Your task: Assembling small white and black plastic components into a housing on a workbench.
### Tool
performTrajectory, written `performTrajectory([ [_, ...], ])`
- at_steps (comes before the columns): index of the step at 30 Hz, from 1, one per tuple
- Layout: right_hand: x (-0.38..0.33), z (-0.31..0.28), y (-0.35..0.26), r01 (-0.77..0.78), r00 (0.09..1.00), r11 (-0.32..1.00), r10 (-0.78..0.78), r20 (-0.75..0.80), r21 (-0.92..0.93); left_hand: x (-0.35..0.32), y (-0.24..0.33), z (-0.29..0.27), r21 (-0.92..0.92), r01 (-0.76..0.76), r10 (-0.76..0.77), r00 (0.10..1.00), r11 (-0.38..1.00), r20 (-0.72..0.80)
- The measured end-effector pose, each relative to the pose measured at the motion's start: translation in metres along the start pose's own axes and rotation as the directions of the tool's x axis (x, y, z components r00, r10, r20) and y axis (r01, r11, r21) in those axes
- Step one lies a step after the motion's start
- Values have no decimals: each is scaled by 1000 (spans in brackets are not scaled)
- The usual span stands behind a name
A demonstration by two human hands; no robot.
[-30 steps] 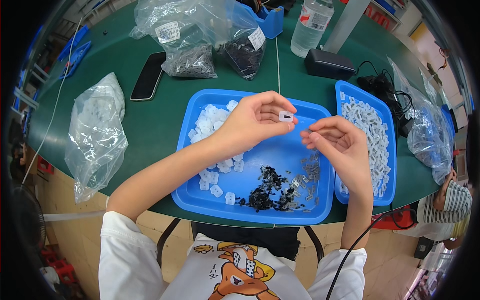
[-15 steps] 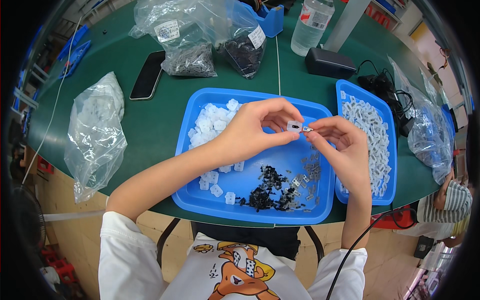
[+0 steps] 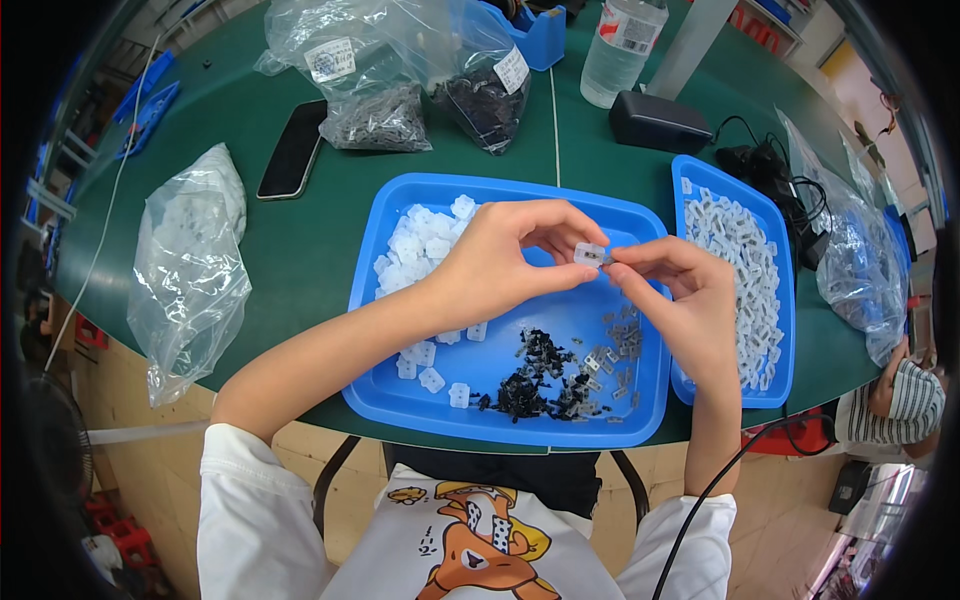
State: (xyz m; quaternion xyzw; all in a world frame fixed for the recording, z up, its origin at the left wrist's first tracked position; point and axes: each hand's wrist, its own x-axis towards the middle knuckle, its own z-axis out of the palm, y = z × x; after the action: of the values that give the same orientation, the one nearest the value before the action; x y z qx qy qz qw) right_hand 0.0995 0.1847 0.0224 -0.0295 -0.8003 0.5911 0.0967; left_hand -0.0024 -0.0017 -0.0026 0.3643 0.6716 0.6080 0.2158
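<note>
loose black bits point(image 3: 525, 392) at lower centre and white tabs point(image 3: 412, 245) at left-centre lie in the wide blue tray point(image 3: 560, 435), while pieces heap the narrow tray point(image 3: 730, 399) at right, so the work looks partway. mid-frame, the left hand point(image 3: 510, 250) pinches a white piece point(image 3: 587, 254), the right hand point(image 3: 688, 285) meeting it, fingertips narrowly on what seems a grey clip point(image 3: 606, 260).
</note>
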Motion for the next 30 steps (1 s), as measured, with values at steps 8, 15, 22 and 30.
performTrajectory([
  [8, 0, 1, 2, -19, 999, 999, 20, 29, -25, -2, -2, 0, 74, -45, 45, 999, 996, -10],
  [15, -1, -1, 2, 6, 1000, 1000, -6, -8, 1, -2, 0, 2, 73, -42, 45, 998, 996, -37],
  [22, -1, -1, 0, 9, 999, 1000, -9, -36, -11, -2, 2, 2, 40, -12, 13, 999, 999, -44],
  [30, 0, 0, 0, 6, 1000, 1000, -6, -24, -4, -1, 1, 1, 30, -18, 20, 999, 999, -47],
])
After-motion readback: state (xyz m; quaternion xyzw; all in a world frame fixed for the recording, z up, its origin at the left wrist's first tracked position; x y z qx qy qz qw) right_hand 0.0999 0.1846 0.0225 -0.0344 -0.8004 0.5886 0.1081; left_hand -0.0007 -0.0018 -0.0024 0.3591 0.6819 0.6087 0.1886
